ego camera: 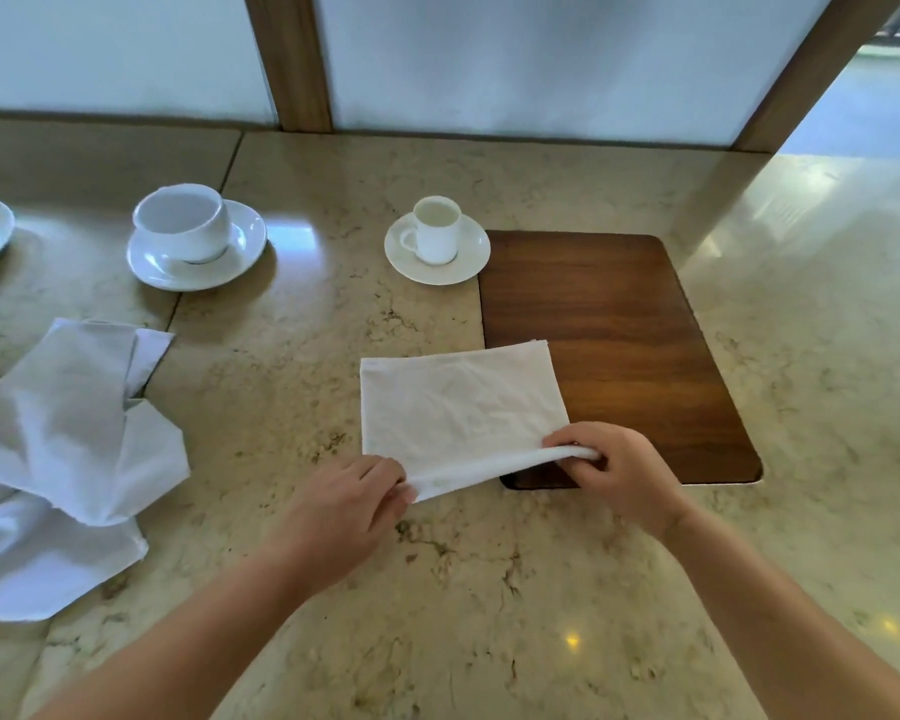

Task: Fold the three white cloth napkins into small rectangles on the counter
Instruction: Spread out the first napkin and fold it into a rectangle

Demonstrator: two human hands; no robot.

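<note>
Both hands, the left hand [352,504] and right hand [617,470], pinch the near edge of the napkin [453,402], whose long axis runs left-right and whose body lies beyond the grip, half on the worktop [292,356].

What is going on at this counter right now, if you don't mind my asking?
A person is folding a white napkin that lies partly on the stone counter and partly on a wooden board. The left hand and right hand each pinch a near corner and lift that edge. More white napkins lie unfolded in a heap to the left.
</note>
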